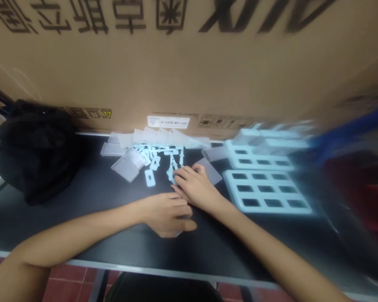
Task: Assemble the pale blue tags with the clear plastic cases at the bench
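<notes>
My left hand [170, 214] is curled closed above the dark table near its front edge. A pale sliver shows below its fingers, but most of what it holds is hidden. Just beyond it, my right hand [195, 184] has its fingers and thumb closed around the end of a small light-blue plastic piece [170, 173]. Several similar pieces lie heaped in front of the hands, among them a flat tag-like one with a slot [150, 178]. Translucent plastic sleeves [125, 169] surround the heap, and another translucent sleeve [211, 171] lies beside my right hand.
To the right lie a light-blue tray with rectangular openings [263, 194] and a second such tray [255, 161] with blurred pieces on it. A black bag [34, 155] sits at the left. A large cardboard box [189, 75] stands along the table's back edge.
</notes>
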Demonstrator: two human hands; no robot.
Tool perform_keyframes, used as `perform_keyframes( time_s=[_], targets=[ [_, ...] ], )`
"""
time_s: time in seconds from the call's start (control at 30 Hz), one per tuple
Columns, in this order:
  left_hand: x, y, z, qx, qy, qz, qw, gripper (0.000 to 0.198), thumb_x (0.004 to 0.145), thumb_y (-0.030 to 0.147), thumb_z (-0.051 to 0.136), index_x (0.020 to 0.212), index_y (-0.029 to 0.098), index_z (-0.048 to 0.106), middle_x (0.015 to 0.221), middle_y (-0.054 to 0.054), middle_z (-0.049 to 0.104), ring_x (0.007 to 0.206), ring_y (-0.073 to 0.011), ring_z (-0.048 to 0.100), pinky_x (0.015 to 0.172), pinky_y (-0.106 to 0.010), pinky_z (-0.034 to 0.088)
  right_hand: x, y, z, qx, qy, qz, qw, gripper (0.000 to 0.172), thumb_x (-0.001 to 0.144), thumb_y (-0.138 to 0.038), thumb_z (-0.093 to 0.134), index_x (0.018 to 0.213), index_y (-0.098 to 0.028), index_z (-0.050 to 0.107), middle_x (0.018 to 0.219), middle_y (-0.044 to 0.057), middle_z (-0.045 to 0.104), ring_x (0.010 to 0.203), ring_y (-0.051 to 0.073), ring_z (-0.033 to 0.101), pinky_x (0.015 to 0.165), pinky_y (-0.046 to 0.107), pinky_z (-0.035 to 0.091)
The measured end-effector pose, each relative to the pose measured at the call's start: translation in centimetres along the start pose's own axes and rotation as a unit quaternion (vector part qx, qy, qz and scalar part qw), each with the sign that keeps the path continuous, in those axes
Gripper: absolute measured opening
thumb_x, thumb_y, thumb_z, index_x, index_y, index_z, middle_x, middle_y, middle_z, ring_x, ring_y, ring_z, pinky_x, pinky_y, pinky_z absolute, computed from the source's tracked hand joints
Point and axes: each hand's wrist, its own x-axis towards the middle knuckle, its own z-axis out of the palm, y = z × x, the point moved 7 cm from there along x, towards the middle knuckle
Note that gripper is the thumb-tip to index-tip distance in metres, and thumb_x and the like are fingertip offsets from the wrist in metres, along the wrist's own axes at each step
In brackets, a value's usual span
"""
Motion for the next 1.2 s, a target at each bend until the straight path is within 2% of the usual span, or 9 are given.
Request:
perform_keyframes(
  time_s=[0.17,0.3,0.53,0.73,0.83,0.9,0.97,1.03,1.2],
  targets=[
    [0.2,0.2,0.4,-0.018,-0.009,0.018,1.000,0.026,0.096,0.037,0.058,0.116,0.023,0.067,0.092,-0.004,0.064,0.074,-0.0186,0.052,0.070,-0.035,0.041,-0.8,-0.2,-0.4,-0.005,0.018,-0.019,1.000,0.017,0.102,-0.017,0.059,0.088,-0.017,0.067,0.086,0.004,0.068,0.085,0.019,0.058,0.091,0.036,0.035],
    [0.3,-0.2,0.6,-0.020,-0.023,-0.006,1.000,0.028,0.098,0.040,0.057,0.116,0.020,0.066,0.098,-0.006,0.067,0.080,-0.0195,0.058,0.072,-0.036,0.042,-1.4,-0.6,-1.1,-0.036,0.021,-0.002,0.999,0.019,0.102,-0.014,0.053,0.089,-0.018,0.066,0.085,0.005,0.069,0.086,0.021,0.057,0.090,0.037,0.035],
    [0.2,-0.9,0.2,-0.008,0.004,-0.044,0.999,0.027,0.100,0.044,0.057,0.107,0.020,0.065,0.099,-0.006,0.068,0.085,-0.0203,0.062,0.074,-0.035,0.046,-1.9,-1.0,-2.2,-0.033,-0.073,0.022,0.997,0.011,0.098,-0.012,0.056,0.097,-0.016,0.066,0.081,0.006,0.067,0.077,0.021,0.058,0.073,0.035,0.034],
    [-0.3,-2.6,0.3,0.007,-0.001,-0.174,0.985,0.039,0.103,0.054,0.053,0.113,0.019,0.064,0.105,-0.008,0.067,0.090,-0.0219,0.065,0.079,-0.034,0.051,-2.9,0.2,-2.5,0.018,-0.145,0.073,0.987,0.018,0.093,-0.005,0.056,0.105,-0.017,0.064,0.095,0.009,0.069,0.085,0.022,0.064,0.065,0.031,0.038],
    [-0.6,-3.4,0.1,-0.007,0.017,-0.231,0.973,0.053,0.097,0.066,0.059,0.120,0.018,0.062,0.113,-0.011,0.066,0.100,-0.0261,0.067,0.086,-0.038,0.055,-3.3,1.3,-3.0,0.047,-0.110,0.102,0.987,0.021,0.091,-0.004,0.054,0.102,-0.017,0.065,0.093,0.009,0.071,0.081,0.022,0.066,0.066,0.031,0.043],
    [-1.0,-4.0,-0.5,-0.016,0.074,-0.254,0.964,0.063,0.096,0.069,0.058,0.130,0.017,0.056,0.118,-0.014,0.065,0.105,-0.0288,0.067,0.089,-0.043,0.057,-3.4,2.0,-4.5,0.136,-0.030,0.124,0.983,0.017,0.093,-0.009,0.055,0.102,-0.019,0.065,0.093,0.008,0.073,0.082,0.021,0.068,0.070,0.032,0.050],
    [-1.4,-4.4,-1.2,-0.025,0.146,-0.262,0.954,0.066,0.098,0.069,0.057,0.137,0.017,0.048,0.119,-0.015,0.064,0.106,-0.0291,0.067,0.088,-0.045,0.058,-3.6,2.7,-6.3,0.276,0.064,0.151,0.947,0.010,0.095,-0.019,0.061,0.102,-0.022,0.067,0.094,0.005,0.075,0.082,0.019,0.069,0.074,0.032,0.055],
    [-1.9,-4.7,-1.7,-0.034,0.205,-0.253,0.945,0.064,0.098,0.069,0.058,0.137,0.020,0.043,0.115,-0.013,0.062,0.102,-0.0274,0.067,0.084,-0.044,0.060,-3.8,3.1,-7.0,0.423,0.128,0.184,0.878,0.010,0.094,-0.030,0.070,0.101,-0.023,0.068,0.093,0.003,0.075,0.081,0.018,0.070,0.075,0.032,0.058],
    [-2.5,-4.5,-2.2,-0.071,0.274,-0.199,0.938,0.070,0.092,0.072,0.065,0.142,0.031,0.038,0.118,-0.010,0.056,0.098,-0.0231,0.065,0.075,-0.039,0.061,-3.4,2.0,-4.3,0.634,0.146,0.253,0.716,0.030,0.084,-0.043,0.083,0.084,-0.022,0.061,0.084,0.002,0.070,0.075,0.015,0.067,0.067,0.028,0.057]
  ],
)
